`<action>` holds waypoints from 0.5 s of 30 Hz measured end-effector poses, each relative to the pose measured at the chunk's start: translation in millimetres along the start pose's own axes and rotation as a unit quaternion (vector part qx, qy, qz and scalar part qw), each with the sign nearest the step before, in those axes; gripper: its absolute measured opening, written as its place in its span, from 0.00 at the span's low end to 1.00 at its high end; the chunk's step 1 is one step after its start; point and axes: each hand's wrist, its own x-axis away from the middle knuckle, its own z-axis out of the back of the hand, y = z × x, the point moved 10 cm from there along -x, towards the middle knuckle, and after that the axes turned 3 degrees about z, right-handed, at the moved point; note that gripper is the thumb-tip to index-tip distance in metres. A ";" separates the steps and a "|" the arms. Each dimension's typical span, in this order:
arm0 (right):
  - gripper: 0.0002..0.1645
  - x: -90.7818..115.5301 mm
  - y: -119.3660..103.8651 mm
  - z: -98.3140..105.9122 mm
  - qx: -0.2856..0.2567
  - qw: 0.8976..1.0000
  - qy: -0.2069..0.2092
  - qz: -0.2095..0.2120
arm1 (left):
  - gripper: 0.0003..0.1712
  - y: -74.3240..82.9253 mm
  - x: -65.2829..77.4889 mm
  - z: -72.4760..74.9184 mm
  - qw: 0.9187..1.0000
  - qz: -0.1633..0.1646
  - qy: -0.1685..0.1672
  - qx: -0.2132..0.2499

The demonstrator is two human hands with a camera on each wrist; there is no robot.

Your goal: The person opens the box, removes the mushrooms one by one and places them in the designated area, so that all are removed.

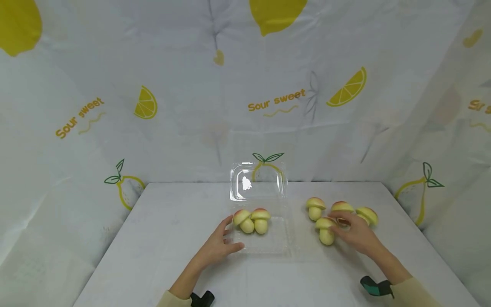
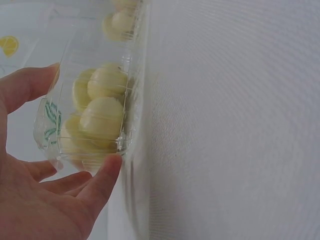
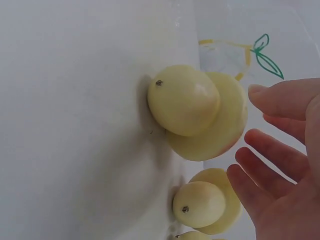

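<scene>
I see the left hand (image 1: 218,244) angled inward from the near left, thumb at the near side and fingers round the left end of the clear container (image 1: 270,244), which it grips at that corner. The container sits mid-table, its lid (image 1: 258,183) raised at the far side, with two mushroom-shaped pieces side by side in its left part.

I have the right hand (image 1: 357,233) reaching in from the near right, palm turned left, fingers spread and slightly bent, holding nothing that I can make out. Its thumb and fingertips hover just beside the cap of the near mushroom-shaped piece (image 1: 326,230); I cannot tell whether they touch. Three others rest close by on the right of the table (image 1: 172,221), all farther than that one.
</scene>
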 end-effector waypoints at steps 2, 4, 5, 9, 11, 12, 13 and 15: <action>0.19 -0.5 -2.9 2.4 0.004 1.000 0.004 0.002 | 0.55 0.4 0.4 -0.6 1.000 0.001 -0.001 0.001; 0.18 -1.0 -6.2 4.6 0.007 1.000 0.010 0.006 | 0.55 1.0 0.6 -1.2 1.000 0.001 -0.002 0.002; 0.18 -1.6 -8.4 5.9 0.007 1.000 0.014 0.008 | 0.55 1.1 0.7 -1.4 1.000 0.001 -0.003 0.001; 0.16 -4.4 -20.6 8.4 -0.007 0.999 0.027 0.022 | 0.55 1.5 -0.2 -1.8 1.000 0.001 -0.004 0.002; 0.16 -7.0 -29.0 7.7 -0.020 0.999 0.030 0.031 | 0.55 0.9 -0.7 -1.5 1.000 0.002 -0.004 0.005; 0.16 -8.3 -33.4 7.0 -0.023 0.999 0.031 0.035 | 0.55 0.5 -0.9 -1.5 1.000 0.003 -0.005 0.006; 0.16 -9.6 -37.6 5.8 -0.028 0.998 0.031 0.038 | 0.55 0.2 -1.0 -1.2 1.000 0.002 -0.005 0.007; 0.16 -12.3 -45.8 2.3 -0.037 0.998 0.027 0.041 | 0.55 -0.2 -0.6 -0.5 1.000 0.001 -0.003 0.008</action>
